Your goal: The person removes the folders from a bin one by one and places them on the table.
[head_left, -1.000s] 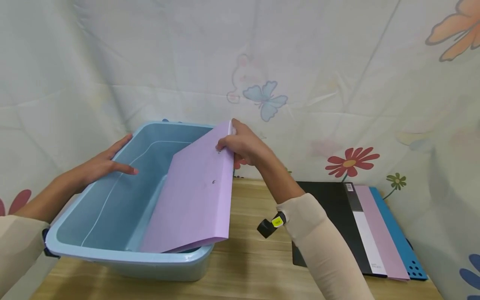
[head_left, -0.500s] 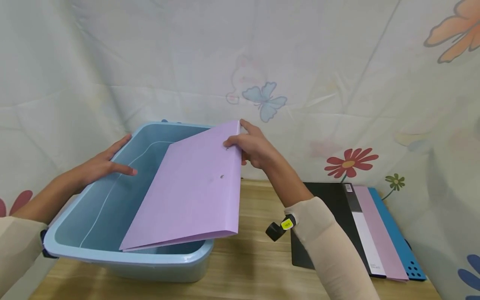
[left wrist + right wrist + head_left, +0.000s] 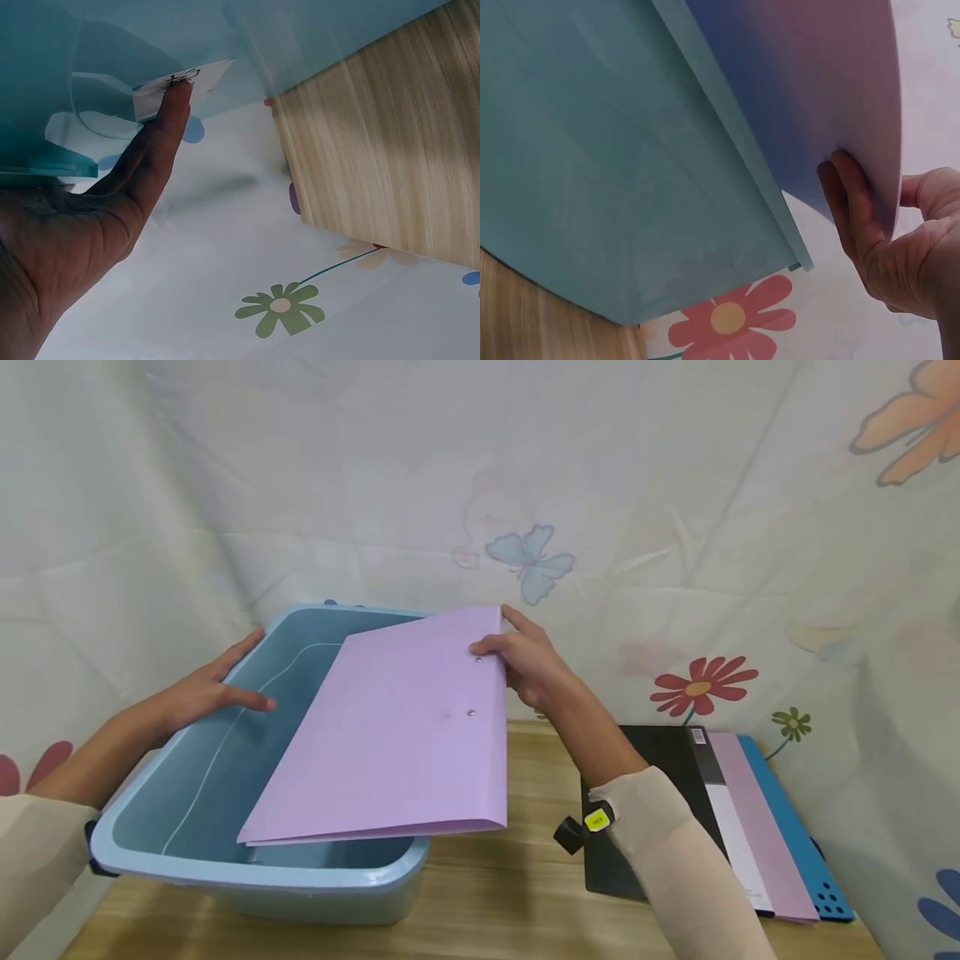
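A lilac file folder with two metal rivets slants over the light-blue plastic tub, its left part above the tub's opening and its spine past the right rim. My right hand pinches the spine near its far corner, thumb on top and fingers underneath; in the right wrist view those fingers press the underside. My left hand holds the tub's left rim, thumb on the inner side. In the left wrist view a finger lies along the outer wall by a white label with handwriting.
At the right of the wooden table lie a black folder, a lilac folder and a blue folder, overlapping. A flower-printed curtain hangs behind. A black wrist camera sits at my right sleeve.
My right hand has moved to the right, drawing the lilac folder up and rightward; it now lies flatter above the tub. My left hand and the tub have stayed in place.
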The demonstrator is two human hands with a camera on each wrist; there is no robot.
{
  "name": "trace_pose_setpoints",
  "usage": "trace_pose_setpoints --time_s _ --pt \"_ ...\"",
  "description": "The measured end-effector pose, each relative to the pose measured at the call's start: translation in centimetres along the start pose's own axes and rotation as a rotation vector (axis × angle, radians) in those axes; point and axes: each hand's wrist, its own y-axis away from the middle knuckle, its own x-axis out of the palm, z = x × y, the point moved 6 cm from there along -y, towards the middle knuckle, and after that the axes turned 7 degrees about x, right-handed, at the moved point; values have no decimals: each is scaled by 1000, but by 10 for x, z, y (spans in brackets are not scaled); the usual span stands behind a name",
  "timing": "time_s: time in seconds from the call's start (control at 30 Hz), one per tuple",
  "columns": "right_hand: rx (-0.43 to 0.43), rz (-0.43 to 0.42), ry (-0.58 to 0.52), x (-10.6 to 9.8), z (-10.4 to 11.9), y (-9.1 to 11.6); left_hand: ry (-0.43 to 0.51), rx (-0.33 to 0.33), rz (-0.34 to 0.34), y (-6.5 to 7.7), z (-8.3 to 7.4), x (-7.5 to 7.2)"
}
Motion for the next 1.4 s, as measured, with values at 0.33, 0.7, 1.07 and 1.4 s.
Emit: trace_pose_setpoints --time_s 0.33,0.7,1.07,1.4 --pt "-4 22 -105 -19 -10 4 21 6 -2 1 -1 0" --pt "-17 47 -124 -41 -19 11 -1 21 -13 1 -2 -1" --pt "-35 60 -139 -63 -25 15 15 8 -18 1 1 -1" --pt "-44 83 -185 -84 -30 21 9 12 -25 -2 -2 2"
